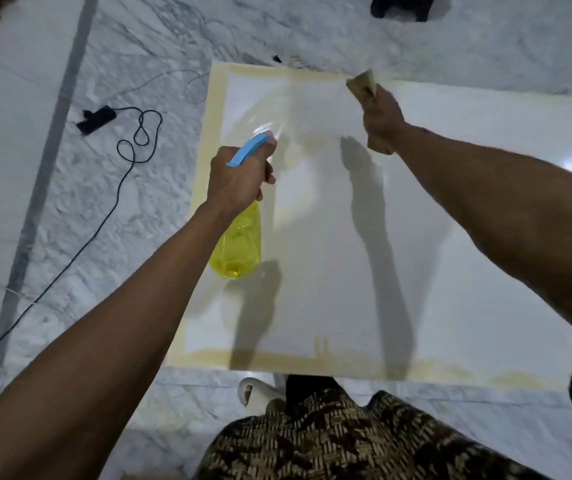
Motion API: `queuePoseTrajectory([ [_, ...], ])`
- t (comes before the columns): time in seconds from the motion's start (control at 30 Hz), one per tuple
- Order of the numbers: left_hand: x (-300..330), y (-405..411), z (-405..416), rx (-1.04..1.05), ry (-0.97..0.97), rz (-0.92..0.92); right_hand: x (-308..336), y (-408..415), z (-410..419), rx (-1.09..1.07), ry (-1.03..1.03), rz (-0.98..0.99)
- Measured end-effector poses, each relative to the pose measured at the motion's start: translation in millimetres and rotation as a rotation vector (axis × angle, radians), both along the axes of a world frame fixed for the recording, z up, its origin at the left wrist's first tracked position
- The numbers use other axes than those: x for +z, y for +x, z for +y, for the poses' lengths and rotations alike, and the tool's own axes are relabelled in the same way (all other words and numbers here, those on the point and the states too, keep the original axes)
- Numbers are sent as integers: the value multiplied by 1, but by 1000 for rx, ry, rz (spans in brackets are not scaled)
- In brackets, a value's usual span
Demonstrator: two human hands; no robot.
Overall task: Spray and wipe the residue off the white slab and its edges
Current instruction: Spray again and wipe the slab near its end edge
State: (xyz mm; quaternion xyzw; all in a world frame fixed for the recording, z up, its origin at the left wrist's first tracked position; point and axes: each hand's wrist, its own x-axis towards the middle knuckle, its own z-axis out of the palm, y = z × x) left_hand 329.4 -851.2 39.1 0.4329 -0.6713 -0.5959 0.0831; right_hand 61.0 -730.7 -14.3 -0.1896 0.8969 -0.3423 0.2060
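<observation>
- The floor (pixel 132 216) is grey-veined marble, and the white slab (pixel 329 254) lies flat on it, filling the middle and right of the view; a yellowish band of residue (pixel 215 109) runs along its left, far and near edges, and a fainter yellow haze sits on the surface near the nozzle.
- The spray bottle (pixel 237 244), clear yellow with a blue trigger head, is tilted over the slab's left part; the left hand (pixel 237 176) is wrapped round its neck, nozzle aimed at the far-left area.
- The right hand (pixel 381 116) clutches a tan cloth (pixel 362 83) and presses it on the slab near the far edge, just at the residue band.
- A black cable (pixel 128 157) with a small black block loops on the floor left of the slab, apart from it.
- Risks, as I judge them: spray may drift past the left edge and wet the marble or the cable; a glossy wet slab could let the cloth skid and only smear the haze; the near edge band looks untouched and could be missed.
</observation>
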Motion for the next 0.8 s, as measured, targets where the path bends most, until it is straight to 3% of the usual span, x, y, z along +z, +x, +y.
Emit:
queuePoseTrajectory([
  [0.13, -19, -38, -40, 49, -17, 27, -34, -68, -73, 177, 143, 125],
  [0.23, -36, -46, -58, 82, -18, 19, -94, -63, -101, 300, 451, 132],
  [0.3, -44, -42, -64, 88, -18, -3, -125, -43, -98, 312, 530, 214],
  [0.37, -47, -36, -65, 76, -19, -32, -137, -22, -84, 362, 554, 429],
  [0.57, -45, 6, -44, 49, -17, -94, -146, 75, -11, 470, 480, 376],
  [0.8, -25, 89, 5, 1, 24, -74, -140, 236, 91, 555, 534, 349],
])
